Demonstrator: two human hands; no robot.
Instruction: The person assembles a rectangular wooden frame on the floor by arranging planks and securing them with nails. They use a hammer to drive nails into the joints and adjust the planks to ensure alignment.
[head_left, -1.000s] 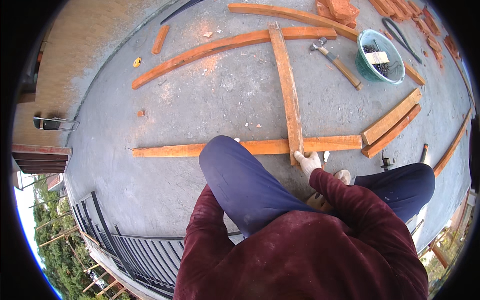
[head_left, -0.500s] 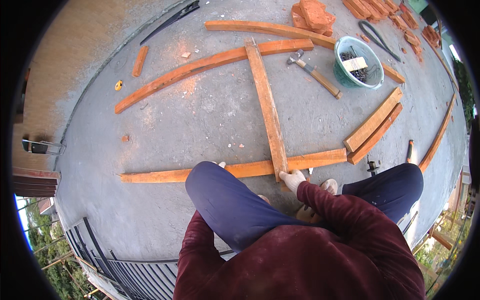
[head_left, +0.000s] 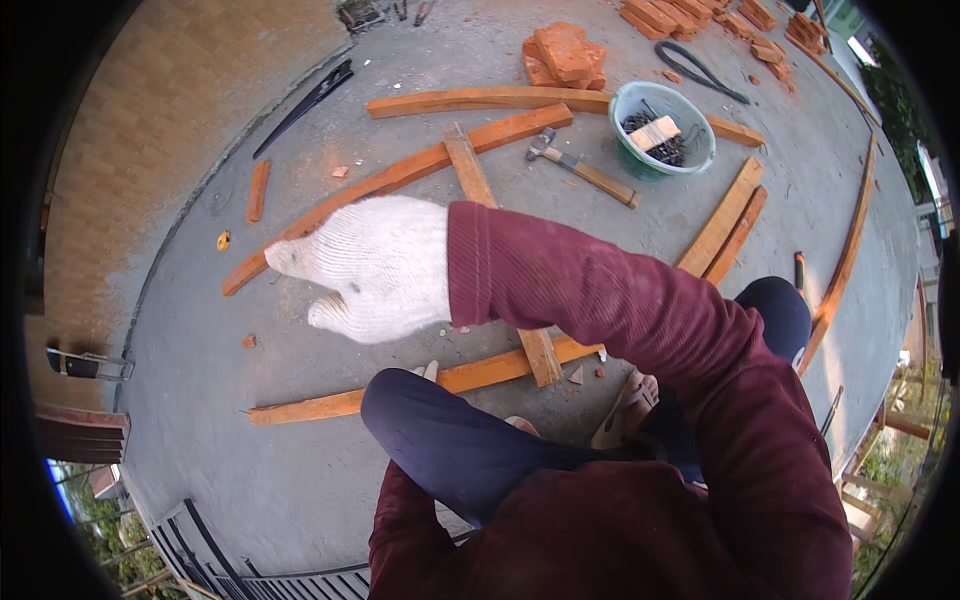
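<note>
My right hand (head_left: 370,268), in a white knit glove, reaches across to the left above the floor. Its fingers point left, with the thumb apart and nothing held. My left hand (head_left: 429,371) is mostly hidden behind my left knee; only gloved fingertips show, curled at the far edge of the near wooden beam (head_left: 320,408). A wooden board (head_left: 541,356) lies across this beam and a far wooden beam (head_left: 405,172); my right forearm covers its middle. Beyond the forearm, a hammer (head_left: 590,180) rests on the concrete.
A pale green bucket (head_left: 640,165) holds nails and a wood block. Bricks (head_left: 565,55) are stacked behind it. Two short timbers (head_left: 720,220) lie at right. A yellow tape measure (head_left: 223,241), a small wood offcut (head_left: 258,192) and a handsaw (head_left: 305,105) lie at left.
My right hand has let go of the board's near end and swung up and left. The left fingertips stay by the near beam. The whole view has shifted slightly.
</note>
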